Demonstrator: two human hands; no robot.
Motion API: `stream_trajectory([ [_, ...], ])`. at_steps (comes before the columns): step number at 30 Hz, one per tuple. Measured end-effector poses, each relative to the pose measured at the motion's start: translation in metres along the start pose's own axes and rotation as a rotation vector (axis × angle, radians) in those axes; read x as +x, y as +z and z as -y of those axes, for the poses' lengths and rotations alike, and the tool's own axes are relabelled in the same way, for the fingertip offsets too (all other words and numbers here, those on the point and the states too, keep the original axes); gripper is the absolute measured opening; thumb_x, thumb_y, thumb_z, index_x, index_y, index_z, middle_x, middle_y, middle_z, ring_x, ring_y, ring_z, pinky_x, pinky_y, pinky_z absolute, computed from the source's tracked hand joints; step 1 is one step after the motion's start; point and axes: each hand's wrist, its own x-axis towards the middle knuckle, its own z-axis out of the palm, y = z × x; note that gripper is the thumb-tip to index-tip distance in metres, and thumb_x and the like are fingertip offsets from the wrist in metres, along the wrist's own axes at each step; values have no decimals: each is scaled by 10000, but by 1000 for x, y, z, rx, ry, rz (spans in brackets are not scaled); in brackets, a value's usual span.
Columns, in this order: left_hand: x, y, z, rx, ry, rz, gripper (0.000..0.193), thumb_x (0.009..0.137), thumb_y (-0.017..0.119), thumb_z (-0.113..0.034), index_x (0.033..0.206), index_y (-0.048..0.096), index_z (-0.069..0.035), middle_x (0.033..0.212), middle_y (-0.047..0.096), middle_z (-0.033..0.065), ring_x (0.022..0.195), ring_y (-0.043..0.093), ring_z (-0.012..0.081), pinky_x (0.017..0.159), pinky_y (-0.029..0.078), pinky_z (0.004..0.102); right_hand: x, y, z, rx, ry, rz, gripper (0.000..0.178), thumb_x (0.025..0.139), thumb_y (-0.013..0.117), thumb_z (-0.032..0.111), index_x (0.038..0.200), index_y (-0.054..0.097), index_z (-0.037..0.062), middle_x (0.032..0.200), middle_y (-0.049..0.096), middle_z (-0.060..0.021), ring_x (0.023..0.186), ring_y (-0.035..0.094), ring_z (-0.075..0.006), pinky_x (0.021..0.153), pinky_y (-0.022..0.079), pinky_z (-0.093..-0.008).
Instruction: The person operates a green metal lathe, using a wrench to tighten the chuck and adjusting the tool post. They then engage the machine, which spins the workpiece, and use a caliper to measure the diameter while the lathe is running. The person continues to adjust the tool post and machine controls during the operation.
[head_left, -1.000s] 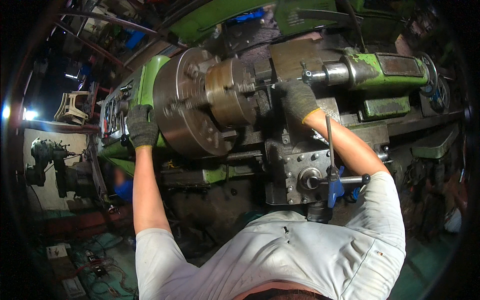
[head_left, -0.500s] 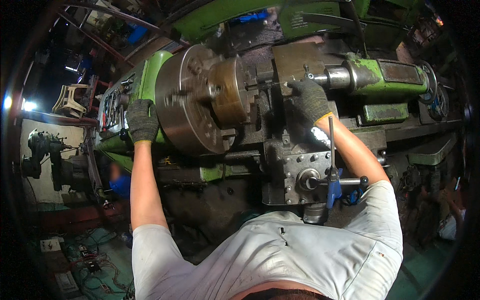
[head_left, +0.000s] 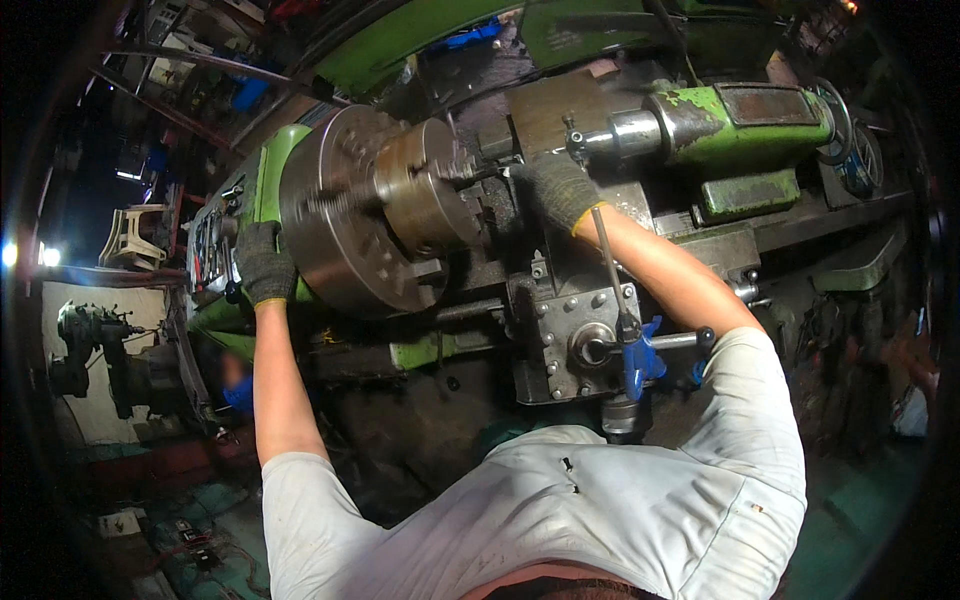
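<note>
**Two gloved hands at a green lathe, one on each side of the chuck**

The left hand (head_left: 266,265), in a dark grey knitted glove, rests on the green-painted metal headstock (head_left: 268,185), back upward; its finger curl is hidden, so I cannot tell how closed it is. The right hand (head_left: 562,190), in a matching glove with a yellow cuff, reaches over the carriage, its fingertips near a thin dark metal bar (head_left: 488,173); whether they grasp it cannot be told.

Between the hands, a brownish steel cylinder (head_left: 408,200) sits in a large round grey steel chuck (head_left: 335,225), blurred in streaks. Just beyond the right hand stands the chipped green tailstock (head_left: 690,125) with its shiny steel sleeve (head_left: 635,133).

Beside the left hand, a flat grey ledge (head_left: 208,291) carries small tools, one red. At far right is a shallow green tray-shaped piece (head_left: 862,268); its contents are unclear.
</note>
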Motion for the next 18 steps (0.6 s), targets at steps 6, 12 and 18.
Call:
stream_trajectory([
  [6, -6, 1, 2, -38, 26, -85, 154, 920, 656, -197, 1019, 706, -91, 1040, 667, 188, 1011, 634, 421, 913, 487, 524, -6, -18, 21, 61, 8, -96, 288, 835, 675, 113, 1113, 743, 147, 952, 699, -209, 920, 693, -406, 805, 550, -524],
  [12, -5, 5, 3, -106, 30, -133, 152, 906, 666, -201, 1006, 705, -94, 1028, 664, 177, 1012, 631, 404, 902, 490, 516, -12, -13, 3, 22, 22, -117, 251, 825, 713, 140, 1073, 727, 106, 982, 693, -187, 939, 679, -395, 827, 549, -501],
  [18, -9, 1, 9, -83, 62, -153, 162, 900, 674, -218, 991, 704, -87, 1010, 656, 157, 990, 631, 381, 891, 491, 504, -18, -27, 8, 19, 90, -116, 373, 798, 779, 161, 1166, 738, 118, 1039, 694, -149, 960, 678, -374, 855, 555, -467],
])
